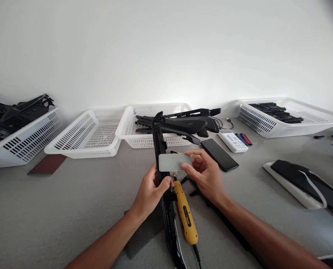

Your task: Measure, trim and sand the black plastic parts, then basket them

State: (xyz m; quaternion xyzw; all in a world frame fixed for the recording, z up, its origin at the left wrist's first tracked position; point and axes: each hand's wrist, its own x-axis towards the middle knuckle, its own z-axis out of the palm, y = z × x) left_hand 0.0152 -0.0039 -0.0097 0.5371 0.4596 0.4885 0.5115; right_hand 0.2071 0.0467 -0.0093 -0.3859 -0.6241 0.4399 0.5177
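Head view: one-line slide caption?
Left hand grips a long black part; right hand holds a pale rectangular plate, with a yellow corded tool nearby.

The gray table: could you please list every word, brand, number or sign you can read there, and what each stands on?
No text is readable.
White box: blue lettering, too blurred to read.
Yellow tool: marks on its body, too small to read.

Bright, diffuse light w/ soft shadows, glare on table (324, 233) lower R, edges warped.
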